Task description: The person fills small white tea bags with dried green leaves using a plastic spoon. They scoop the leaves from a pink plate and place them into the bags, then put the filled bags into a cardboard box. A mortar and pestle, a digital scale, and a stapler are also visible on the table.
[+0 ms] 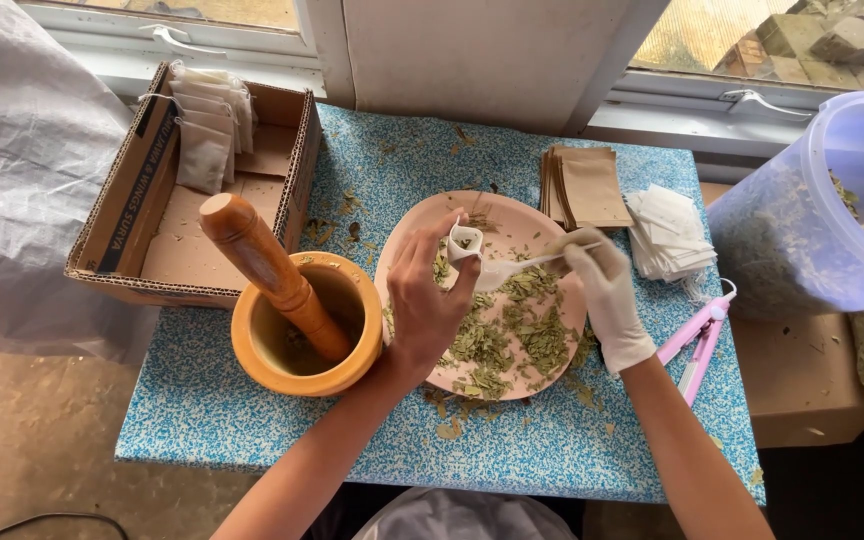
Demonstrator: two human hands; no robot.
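Tea bag [464, 242] held open in left hand [422, 305]; gloved right hand [607, 295] grips spoon [512, 268] at its mouth. Filling step; next, tip leaves [512, 335] in cleanly.

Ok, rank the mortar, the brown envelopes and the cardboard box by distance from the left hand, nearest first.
1. Mortar: just left of the left hand.
2. Brown envelopes: up and right, past the plate.
3. Cardboard box: far left, beyond the mortar.

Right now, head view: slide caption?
Left hand holds open tea bag; gloved right hand spoons dried leaves over pink plate.
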